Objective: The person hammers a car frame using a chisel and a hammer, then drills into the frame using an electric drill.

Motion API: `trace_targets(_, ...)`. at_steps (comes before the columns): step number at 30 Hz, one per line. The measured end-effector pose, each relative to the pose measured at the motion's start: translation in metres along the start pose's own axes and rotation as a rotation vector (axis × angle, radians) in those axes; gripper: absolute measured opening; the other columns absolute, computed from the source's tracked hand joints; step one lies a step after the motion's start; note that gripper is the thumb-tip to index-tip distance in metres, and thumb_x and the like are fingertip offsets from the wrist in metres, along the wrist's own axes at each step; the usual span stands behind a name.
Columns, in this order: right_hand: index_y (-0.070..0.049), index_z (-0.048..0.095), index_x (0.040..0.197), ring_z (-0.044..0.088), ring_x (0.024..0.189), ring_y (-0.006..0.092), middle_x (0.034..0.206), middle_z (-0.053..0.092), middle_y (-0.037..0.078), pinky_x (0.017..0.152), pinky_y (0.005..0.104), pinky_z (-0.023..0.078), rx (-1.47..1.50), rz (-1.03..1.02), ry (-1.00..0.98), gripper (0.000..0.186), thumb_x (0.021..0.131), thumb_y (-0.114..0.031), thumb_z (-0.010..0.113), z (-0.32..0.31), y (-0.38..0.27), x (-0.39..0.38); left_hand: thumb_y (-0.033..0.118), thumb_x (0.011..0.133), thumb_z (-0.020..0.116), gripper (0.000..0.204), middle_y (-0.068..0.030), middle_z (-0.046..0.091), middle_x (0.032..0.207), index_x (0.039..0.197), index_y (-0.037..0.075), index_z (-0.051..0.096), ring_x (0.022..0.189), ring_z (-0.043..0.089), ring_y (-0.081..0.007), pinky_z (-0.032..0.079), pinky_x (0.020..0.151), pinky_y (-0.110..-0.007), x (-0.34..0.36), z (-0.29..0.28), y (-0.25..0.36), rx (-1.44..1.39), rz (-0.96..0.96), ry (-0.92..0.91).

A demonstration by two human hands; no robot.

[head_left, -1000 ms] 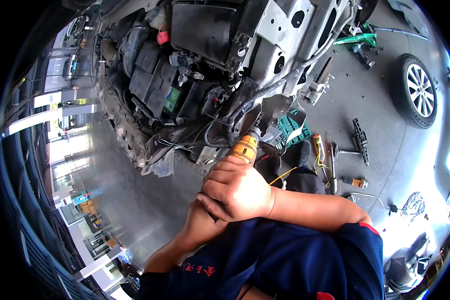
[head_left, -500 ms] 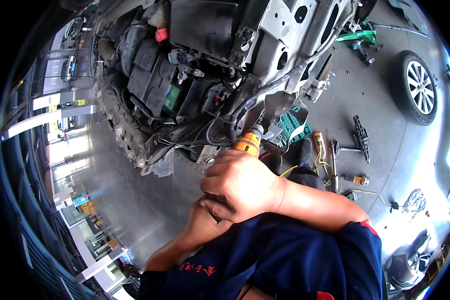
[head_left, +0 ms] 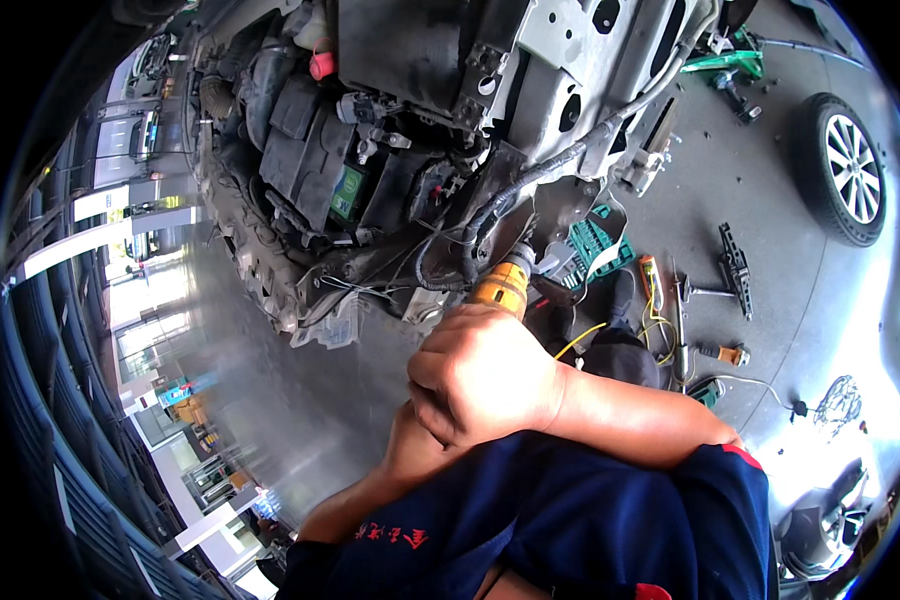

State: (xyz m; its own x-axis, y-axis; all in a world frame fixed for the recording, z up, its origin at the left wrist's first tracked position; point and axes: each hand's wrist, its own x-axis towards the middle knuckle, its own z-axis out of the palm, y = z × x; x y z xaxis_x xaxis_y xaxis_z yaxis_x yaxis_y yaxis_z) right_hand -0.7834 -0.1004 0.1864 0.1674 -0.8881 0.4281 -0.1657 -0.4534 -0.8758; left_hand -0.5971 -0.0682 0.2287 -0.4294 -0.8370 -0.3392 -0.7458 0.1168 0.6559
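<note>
A yellow power drill point(head_left: 503, 287) points away from me. Its dark nose reaches in beside the wiring at the stripped front corner of a car point(head_left: 440, 235). My right hand point(head_left: 490, 370) is closed over the back of the drill and hides most of its body. Lower and to the left, my left hand point(head_left: 418, 440) is closed against it, apparently around the handle; its fingers are mostly covered. Exactly what the drill's tip touches cannot be made out among the metal and cables.
An open green tool case point(head_left: 595, 248) lies past the drill, near a person's dark trouser leg point(head_left: 620, 355). A wheel point(head_left: 842, 170) is on the floor at right. Nearer lie a yellow-orange tool point(head_left: 722, 354), metal bars and cords point(head_left: 838, 402). The engine bay's battery point(head_left: 348, 192) is exposed.
The whole view has shifted slightly to the right. My hands have moved only a little and still grip the drill, which keeps its place by the car's corner.
</note>
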Motion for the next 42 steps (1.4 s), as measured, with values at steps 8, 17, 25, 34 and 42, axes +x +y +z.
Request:
trace_targets(8, -0.008, 0.059, 0.069, 0.065, 0.069, 0.0332, 0.069, 0.063, 0.011, 0.070, 0.0440, 0.054, 0.003, 0.005, 0.035, 0.021, 0.068, -0.024, 0.073, 0.000, 0.000, 0.003, 0.018, 0.082, 0.082, 0.034, -0.0167, 0.074, 0.097, 0.108, 0.003, 0.067, 0.093, 0.076, -0.0293, 0.058, 0.074, -0.038, 0.003, -0.004, 0.002, -0.008, -0.001, 0.004)
trace_targets(17, -0.007, 0.060, 0.069, 0.065, 0.069, 0.0338, 0.069, 0.062, 0.011, 0.071, 0.0440, 0.054, 0.031, 0.026, 0.041, 0.021, 0.069, -0.023, 0.073, -0.002, 0.001, 0.002, 0.019, 0.082, 0.083, 0.037, -0.0166, 0.074, 0.100, 0.112, 0.004, 0.067, 0.095, 0.076, -0.0296, 0.059, 0.076, -0.039, 0.006, -0.005, 0.000, -0.073, 0.001, -0.003)
trace_targets(25, -0.007, 0.060, 0.070, 0.065, 0.070, 0.0339, 0.069, 0.062, 0.011, 0.071, 0.0441, 0.053, 0.033, 0.023, 0.063, 0.021, 0.069, -0.023, 0.073, -0.001, 0.001, 0.002, 0.023, 0.081, 0.084, 0.041, -0.0167, 0.074, 0.101, 0.114, 0.006, 0.067, 0.097, 0.075, -0.0302, 0.059, 0.076, -0.039, 0.006, -0.009, -0.008, -0.084, -0.047, -0.043)
trace_targets(34, -0.007, 0.061, 0.071, 0.065, 0.069, 0.0338, 0.070, 0.063, 0.011, 0.071, 0.0436, 0.053, 0.029, 0.028, 0.054, 0.019, 0.070, -0.021, 0.073, -0.002, 0.001, 0.001, 0.023, 0.082, 0.082, 0.045, -0.0178, 0.072, 0.108, 0.119, 0.005, 0.064, 0.100, 0.074, -0.0299, 0.058, 0.079, -0.039, 0.004, -0.011, -0.012, -0.140, -0.068, -0.025)
trace_targets(42, -0.006, 0.064, 0.075, 0.065, 0.070, 0.0340, 0.073, 0.065, 0.012, 0.072, 0.0430, 0.054, 0.077, 0.001, 0.070, 0.016, 0.071, -0.020, 0.071, -0.008, 0.004, 0.002, 0.022, 0.083, 0.080, 0.044, -0.0183, 0.072, 0.109, 0.120, 0.004, 0.064, 0.102, 0.073, -0.0308, 0.057, 0.081, -0.040, 0.010, -0.016, -0.004, -0.042, -0.021, -0.111)
